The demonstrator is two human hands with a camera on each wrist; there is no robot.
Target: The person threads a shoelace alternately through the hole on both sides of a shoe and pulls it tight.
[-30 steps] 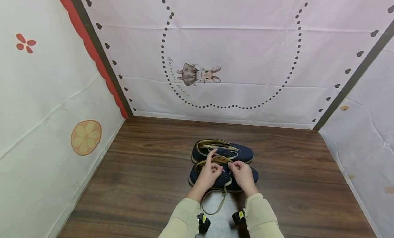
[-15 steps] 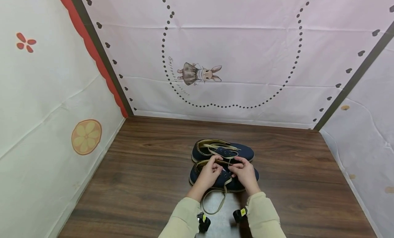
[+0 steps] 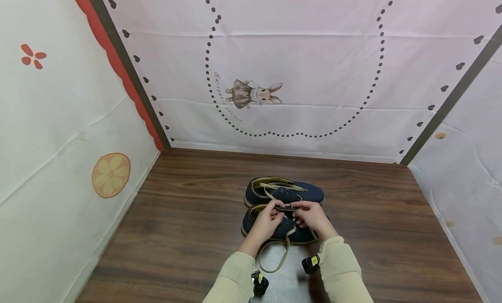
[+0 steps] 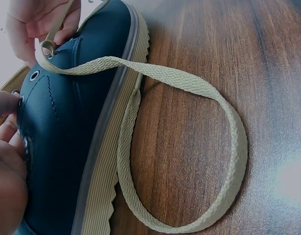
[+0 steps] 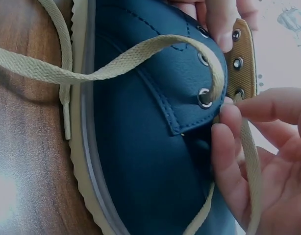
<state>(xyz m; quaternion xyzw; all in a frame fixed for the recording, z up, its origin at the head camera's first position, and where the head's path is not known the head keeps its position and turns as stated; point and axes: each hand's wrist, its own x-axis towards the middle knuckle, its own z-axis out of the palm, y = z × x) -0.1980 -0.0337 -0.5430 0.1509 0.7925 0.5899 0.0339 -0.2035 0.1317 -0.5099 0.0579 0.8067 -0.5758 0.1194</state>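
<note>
A navy shoe (image 3: pixel 249 222) with a tan lining lies sideways, toe to the right. My left hand (image 3: pixel 263 224) grips its far eyelet flap (image 5: pixel 244 49), thumb and fingers near the upper eyelets. At the lowest eyelet of that flap, my right hand (image 3: pixel 315 218) pinches the beige shoelace (image 5: pixel 251 166), which runs down across its fingers. The lace's other end (image 4: pixel 234 147) comes out of a near-side eyelet (image 5: pixel 204 98) and loops over the sole onto the floor. Part of the shoe's opening is hidden behind my hands.
A second navy shoe (image 3: pixel 313 193) lies just behind, its beige laces loose over the opening. Wood-grain flooring (image 3: pixel 188 216) surrounds both shoes. Printed white sheets (image 3: pixel 313 76) stand at the back and on both sides. A black wrist camera (image 3: pixel 311 264) hangs by the right sleeve.
My left index finger has bent from pointing out to curling at the far flap. My right hand has moved slightly right and turned, still at the lace.
</note>
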